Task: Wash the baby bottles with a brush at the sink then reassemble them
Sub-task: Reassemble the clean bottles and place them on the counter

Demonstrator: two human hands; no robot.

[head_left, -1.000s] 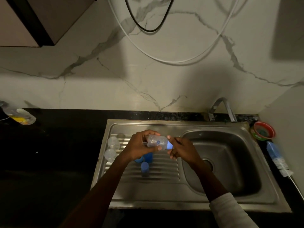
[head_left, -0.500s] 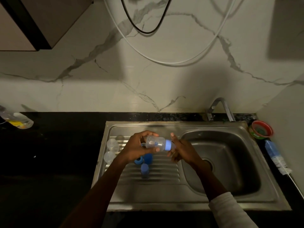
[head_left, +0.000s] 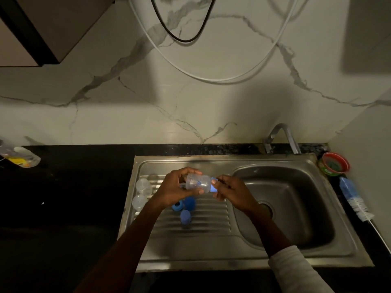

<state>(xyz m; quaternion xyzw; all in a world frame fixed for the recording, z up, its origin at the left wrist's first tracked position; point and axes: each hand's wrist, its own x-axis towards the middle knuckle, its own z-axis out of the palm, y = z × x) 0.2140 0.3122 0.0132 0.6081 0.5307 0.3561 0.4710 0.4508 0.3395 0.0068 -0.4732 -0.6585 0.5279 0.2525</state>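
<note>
A clear baby bottle [head_left: 197, 182] lies sideways in the air above the draining board [head_left: 203, 220]. My left hand [head_left: 175, 189] grips its body. My right hand [head_left: 230, 192] pinches the blue collar [head_left: 213, 187] at its right end. Below the hands, blue bottle parts [head_left: 185, 207] rest on the ribbed board. Two clear teats or caps [head_left: 141, 193] sit at the board's left edge. A blue-handled bottle brush [head_left: 352, 197] lies on the counter right of the sink bowl [head_left: 285, 208].
The tap [head_left: 282, 138] stands behind the bowl. A red and green bowl [head_left: 335, 163] sits at the back right corner. A lying bottle with yellow print [head_left: 20, 158] rests on the black counter [head_left: 63, 197] far left. Cables hang on the marble wall.
My right hand's fingers have closed back onto the blue collar after shifting their hold. The bottle stays in nearly the same place above the board.
</note>
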